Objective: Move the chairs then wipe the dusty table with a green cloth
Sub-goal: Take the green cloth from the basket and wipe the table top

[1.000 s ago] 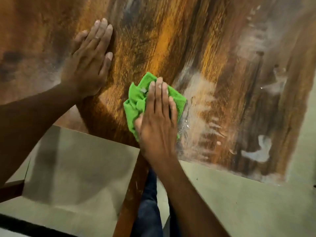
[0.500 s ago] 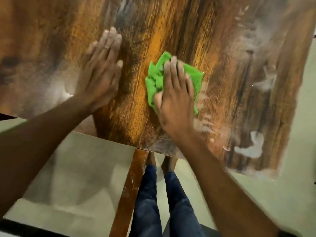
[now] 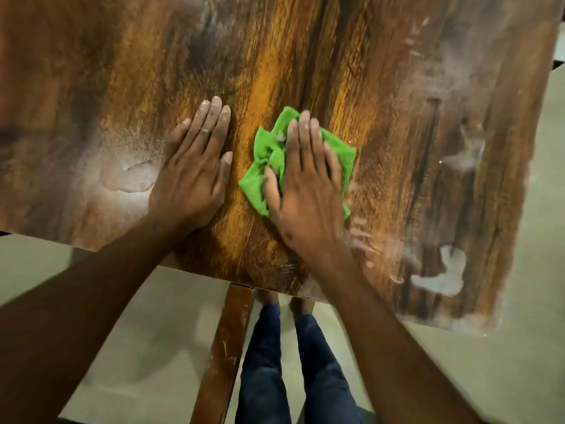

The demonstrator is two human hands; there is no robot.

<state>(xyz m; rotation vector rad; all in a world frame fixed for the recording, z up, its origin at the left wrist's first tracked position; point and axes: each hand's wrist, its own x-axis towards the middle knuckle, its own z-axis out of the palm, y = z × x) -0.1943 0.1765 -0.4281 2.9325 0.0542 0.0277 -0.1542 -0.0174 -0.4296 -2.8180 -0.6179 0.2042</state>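
Right hand (image 3: 305, 191) flat on crumpled green cloth (image 3: 342, 157); left hand (image 3: 192, 169) spread on dusty wood-grain table (image 3: 397, 117).

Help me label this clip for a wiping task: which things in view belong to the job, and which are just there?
Part of the job:
green cloth, pressed flat under the right hand
dusty table
left hand, flat on the tabletop

Just there:
table leg
floor

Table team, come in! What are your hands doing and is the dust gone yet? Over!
Left hand flat on the table. Right hand flat, pressing the green cloth. Dust patches left at both sides. Nothing in the way.
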